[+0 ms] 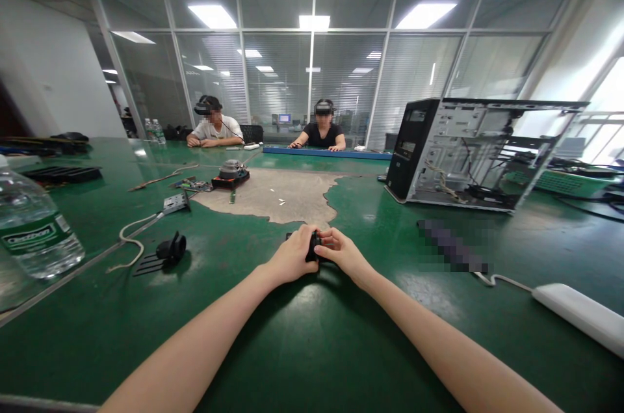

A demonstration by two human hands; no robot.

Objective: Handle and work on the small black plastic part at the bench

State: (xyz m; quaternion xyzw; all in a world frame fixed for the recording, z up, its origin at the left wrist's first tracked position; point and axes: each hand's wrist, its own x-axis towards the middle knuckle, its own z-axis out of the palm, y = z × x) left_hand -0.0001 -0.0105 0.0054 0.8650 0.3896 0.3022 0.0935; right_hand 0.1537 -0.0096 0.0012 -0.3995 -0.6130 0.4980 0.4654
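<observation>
so I'm holding a small black part right in front of me, on or just above the green desk, not really seeing which tbh. My left grip is wrapping bent fingers round one side, my right grip is pinching the other with thumb and fingertips. A slotted black bracket is lying off to my left, an opened PC tower is standing farther back right

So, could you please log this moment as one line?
left hand: holds black part; right hand: holds same part; at right: open computer tower
</observation>
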